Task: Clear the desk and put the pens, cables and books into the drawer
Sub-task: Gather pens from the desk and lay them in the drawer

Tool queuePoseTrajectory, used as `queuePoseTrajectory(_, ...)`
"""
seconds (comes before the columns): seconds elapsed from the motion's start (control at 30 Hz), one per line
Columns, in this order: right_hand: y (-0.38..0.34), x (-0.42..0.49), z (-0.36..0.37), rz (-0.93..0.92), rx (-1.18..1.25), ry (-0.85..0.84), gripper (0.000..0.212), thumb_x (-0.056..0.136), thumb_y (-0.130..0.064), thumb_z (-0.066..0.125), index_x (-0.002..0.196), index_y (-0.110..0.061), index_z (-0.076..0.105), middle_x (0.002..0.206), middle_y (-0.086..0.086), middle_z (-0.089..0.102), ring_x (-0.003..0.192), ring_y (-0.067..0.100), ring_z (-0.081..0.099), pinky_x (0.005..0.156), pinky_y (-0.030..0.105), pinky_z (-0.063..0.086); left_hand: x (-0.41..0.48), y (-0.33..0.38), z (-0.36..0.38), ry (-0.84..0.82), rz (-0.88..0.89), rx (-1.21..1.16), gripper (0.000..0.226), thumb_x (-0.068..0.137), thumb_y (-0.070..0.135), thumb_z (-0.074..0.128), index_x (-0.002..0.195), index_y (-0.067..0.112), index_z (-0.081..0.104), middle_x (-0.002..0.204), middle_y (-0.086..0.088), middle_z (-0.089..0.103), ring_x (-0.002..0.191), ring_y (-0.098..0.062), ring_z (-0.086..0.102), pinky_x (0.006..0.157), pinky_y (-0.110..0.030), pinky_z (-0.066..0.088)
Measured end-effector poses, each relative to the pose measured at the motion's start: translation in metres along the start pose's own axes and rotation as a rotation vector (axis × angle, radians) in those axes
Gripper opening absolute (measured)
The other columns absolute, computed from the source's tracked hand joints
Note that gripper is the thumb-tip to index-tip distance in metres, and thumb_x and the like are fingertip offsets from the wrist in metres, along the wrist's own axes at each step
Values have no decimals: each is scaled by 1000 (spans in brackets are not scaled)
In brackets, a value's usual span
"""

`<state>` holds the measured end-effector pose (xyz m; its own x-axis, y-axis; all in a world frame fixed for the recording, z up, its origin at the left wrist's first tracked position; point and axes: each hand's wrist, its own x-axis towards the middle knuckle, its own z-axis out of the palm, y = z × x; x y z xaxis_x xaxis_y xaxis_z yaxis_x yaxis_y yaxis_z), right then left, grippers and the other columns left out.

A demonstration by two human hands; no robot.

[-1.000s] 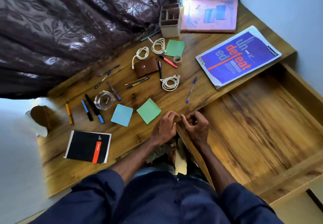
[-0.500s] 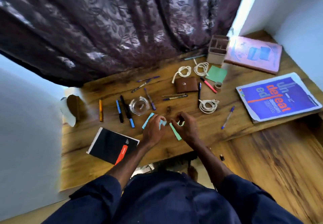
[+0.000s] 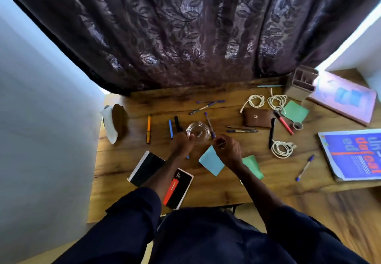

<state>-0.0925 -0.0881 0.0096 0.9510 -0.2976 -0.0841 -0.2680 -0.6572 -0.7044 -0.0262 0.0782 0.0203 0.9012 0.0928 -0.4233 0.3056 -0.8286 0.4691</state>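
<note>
Gathering pens is seemingly the step in hand: the left hand (image 3: 181, 145) is gripping the black blue-tipped pen (image 3: 177, 122) just left of the clear round glass dish (image 3: 198, 132). The right hand (image 3: 226, 150) is holding curled fingertips at the slim purple pen (image 3: 209, 122) by the dish's right rim; I cannot tell whether it is pinching. Next, both pens are probably needing a carry to what looks like the open wooden drawer (image 3: 340, 212), well right of the dish.

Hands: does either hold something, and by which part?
The right hand seems to pinch the purple pen at its near end. Whether the left hand holds anything cannot be told.
</note>
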Motion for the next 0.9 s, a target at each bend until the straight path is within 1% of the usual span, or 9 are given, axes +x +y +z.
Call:
queuePoseTrajectory(0.1,-2,2,4,23,3,-6,7,85,-11,72,91,-6,74,90,8,78,85,28,74,68,31,51,12,-1,-2,-71,-41,-29,47,96,40,60,118,-1,68,121,-18,70,117,-34,65,95,-41,56)
queuePoseTrajectory(0.2,-2,5,5,57,-3,-9,8,84,-10,73,91,-8,75,90,6,78,86,26,74,65,23,44,18,3,-2,-107,-39,-64,45,94,41,63,111,0,71,112,-15,75,106,-30,70,89,-41,59)
queuePoseTrajectory(0.37,-7,18,10,55,41,-25,11,86,-9,72,96,-7,75,93,6,78,86,22,75,71,32,55,21,7,-8,-57,31,-47,49,87,46,73,108,2,70,112,-13,72,106,-29,69,79,-40,58)
queuePoseTrajectory(0.47,-21,30,19,2,89,-17,8,85,-9,72,92,-13,75,89,-1,77,80,13,73,63,16,50,25,-2,-17,-44,49,-82,50,84,51,76,96,3,69,98,-9,73,93,-25,71,71,-36,53)
queuePoseTrajectory(0.53,-35,37,29,-31,98,-7,8,85,-10,73,92,-12,75,89,-2,77,75,6,70,60,2,42,28,-15,-25,-19,66,-110,42,84,43,76,78,2,69,82,-10,74,80,-24,72,66,-36,54)
queuePoseTrajectory(0.57,-43,41,35,-49,107,-10,8,85,-10,73,93,-11,75,89,-2,77,75,5,68,59,-1,41,28,-22,-30,-2,77,-116,38,85,38,75,73,2,71,75,-10,73,73,-24,72,64,-37,55)
queuePoseTrajectory(0.67,-69,49,58,-118,150,-83,8,86,-11,72,93,-13,73,87,-10,73,73,-4,65,62,0,44,31,-54,-49,71,62,-128,34,86,30,71,65,3,74,51,-2,61,52,-16,61,54,-34,49)
queuePoseTrajectory(0.8,-103,57,91,-199,210,-149,9,87,-12,71,94,-14,75,88,-8,76,77,1,70,68,14,54,36,-102,-74,181,-9,-100,35,91,28,66,71,1,77,67,-14,73,64,-24,67,63,-35,48)
queuePoseTrajectory(0.9,-122,61,110,-215,228,-210,10,85,-10,71,94,-11,75,94,-4,77,82,8,72,76,20,56,36,-137,-93,277,-90,-132,44,92,28,66,61,-3,69,60,-17,68,57,-23,63,57,-34,41)
